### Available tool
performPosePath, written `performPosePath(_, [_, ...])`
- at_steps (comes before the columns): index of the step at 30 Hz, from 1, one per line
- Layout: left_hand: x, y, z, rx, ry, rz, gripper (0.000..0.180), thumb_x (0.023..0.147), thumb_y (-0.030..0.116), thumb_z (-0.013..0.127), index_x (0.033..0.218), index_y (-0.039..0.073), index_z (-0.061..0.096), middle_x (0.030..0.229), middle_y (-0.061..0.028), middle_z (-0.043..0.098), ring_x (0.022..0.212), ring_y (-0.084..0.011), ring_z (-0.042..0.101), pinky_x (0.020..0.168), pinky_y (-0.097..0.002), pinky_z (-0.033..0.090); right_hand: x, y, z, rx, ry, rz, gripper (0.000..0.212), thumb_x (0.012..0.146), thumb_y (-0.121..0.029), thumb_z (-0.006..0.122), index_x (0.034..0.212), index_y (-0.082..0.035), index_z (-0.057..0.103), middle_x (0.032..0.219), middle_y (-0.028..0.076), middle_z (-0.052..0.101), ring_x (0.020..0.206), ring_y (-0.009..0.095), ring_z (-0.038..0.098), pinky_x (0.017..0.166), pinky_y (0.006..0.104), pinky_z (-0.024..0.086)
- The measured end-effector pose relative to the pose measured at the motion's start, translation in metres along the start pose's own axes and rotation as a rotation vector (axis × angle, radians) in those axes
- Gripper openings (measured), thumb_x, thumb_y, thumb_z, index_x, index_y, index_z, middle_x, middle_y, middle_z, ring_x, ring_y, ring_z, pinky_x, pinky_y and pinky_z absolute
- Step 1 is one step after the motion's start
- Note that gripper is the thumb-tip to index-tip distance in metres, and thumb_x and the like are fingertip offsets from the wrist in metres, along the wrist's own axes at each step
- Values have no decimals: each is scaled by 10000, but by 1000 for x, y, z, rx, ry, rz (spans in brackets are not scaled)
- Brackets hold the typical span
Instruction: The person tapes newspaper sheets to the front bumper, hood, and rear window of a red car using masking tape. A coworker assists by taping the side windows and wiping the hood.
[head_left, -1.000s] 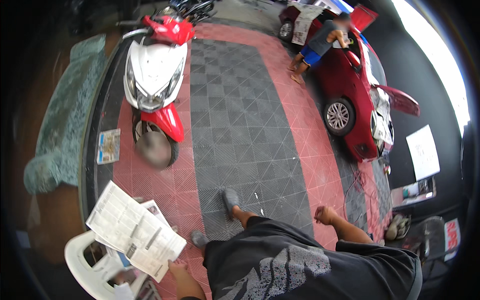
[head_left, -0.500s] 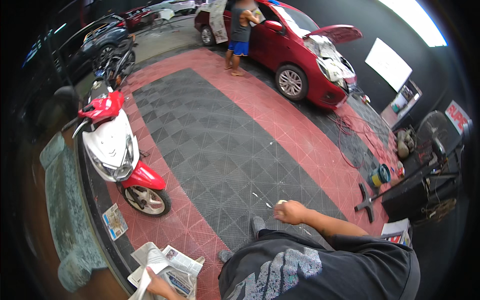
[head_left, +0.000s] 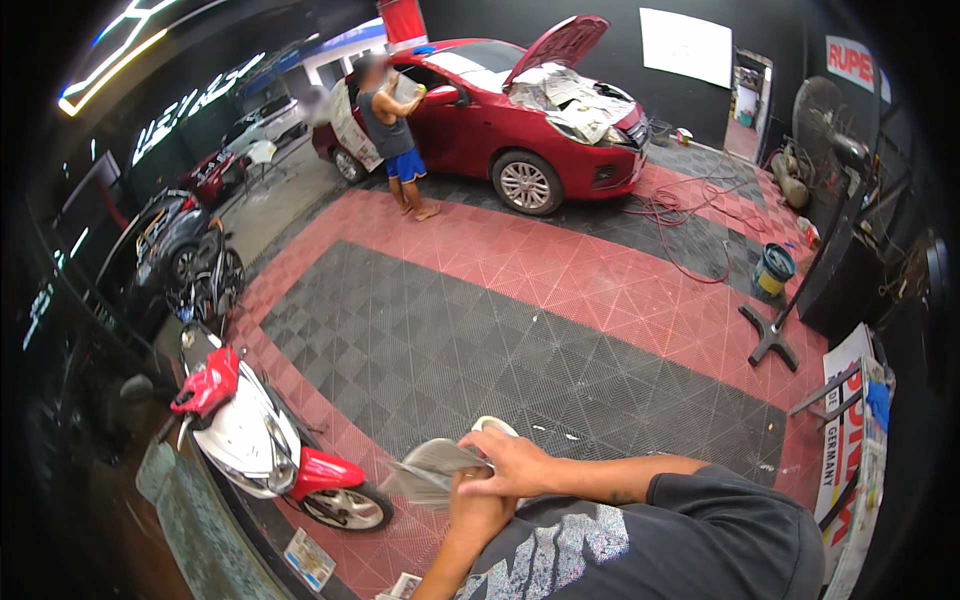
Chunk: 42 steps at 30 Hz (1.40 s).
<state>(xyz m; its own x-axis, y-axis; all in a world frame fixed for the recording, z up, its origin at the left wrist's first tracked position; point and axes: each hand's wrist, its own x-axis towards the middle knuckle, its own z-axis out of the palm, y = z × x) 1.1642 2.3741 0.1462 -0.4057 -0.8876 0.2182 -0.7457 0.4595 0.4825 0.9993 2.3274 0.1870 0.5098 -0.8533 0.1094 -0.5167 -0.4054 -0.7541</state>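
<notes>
In front of my body both hands have come together. My left hand point(head_left: 478, 512) is closed on a folded sheet of newspaper point(head_left: 432, 472), which is smeared by motion. My right hand point(head_left: 510, 462) lies over the left, with a cream roll of tape point(head_left: 494, 427) showing above its fingers. My right thumb and fingers reach to the newspaper's edge beside my left hand; whether they also pinch the paper is hard to tell. More newspaper point(head_left: 404, 586) lies low at the frame's bottom edge, mostly cut off from view.
A red and white scooter point(head_left: 262, 440) stands at the left, near a glass-like bench point(head_left: 195, 520). Across the tiled floor point(head_left: 440, 330) is a red car point(head_left: 470, 125) with its hood raised; a person point(head_left: 392, 125) works beside it. A red hose point(head_left: 680, 205), bucket point(head_left: 774, 268) and stand base point(head_left: 768, 338) lie right.
My left hand has lifted newspaper from the pile at lower left to my middle. My right hand has moved left to meet it. The view has tilted up.
</notes>
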Motion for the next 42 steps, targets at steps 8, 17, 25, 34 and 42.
performPosePath(8, [27, 17, 19, 47, -401, -135, 391, 888, 249, 833, 1156, -29, 768, 1152, -291, 786, 1015, -495, 781, 916, -581, 625, -41, 86, -23, 48, -28, 353, 307, 1015, -292, 743, 1250, -107, 812, 1187, 201, 736, 1150, 424, 733, 996, 527, 587])
performPosePath(17, [32, -14, 58, -899, -208, -409, 767, 1144, 365, 729, 1727, -5, 394, 1522, -200, 687, 1265, -302, 749, 1062, -446, 623, -46, 109, -67, -59, 427, 195, 205, 868, -121, 797, 1051, -121, 889, 1127, 174, 648, 1165, 408, 687, 963, 533, 613])
performPosePath(25, [51, -34, 55, -1593, 15, -642, 300, 1212, 234, 613, 1432, 35, 649, 1328, -104, 783, 1188, -238, 780, 985, -436, 657, -68, 96, -53, -103, 333, 73, 202, 806, -215, 927, 904, -110, 785, 1135, 132, 623, 1116, 386, 713, 897, 523, 628])
performPosePath(34, [70, 39, 50, -1496, 122, -516, 37, 1125, 61, 714, 1148, 41, 693, 1067, -57, 769, 906, -149, 740, 829, -321, 615, -87, 102, -65, 589, 9, 152, 497, 962, -528, 933, 1062, -109, 686, 938, 2, 652, 896, 121, 607, 790, 336, 517])
performPosePath(42, [79, 17, 61, -1476, 281, -374, 198, 911, -110, 602, 1004, 58, 646, 1005, -72, 735, 936, -164, 720, 904, -328, 587, -81, 131, -62, 881, 148, 303, 301, 1167, -254, 664, 1289, -10, 791, 1162, 34, 733, 1060, 129, 661, 904, 346, 539])
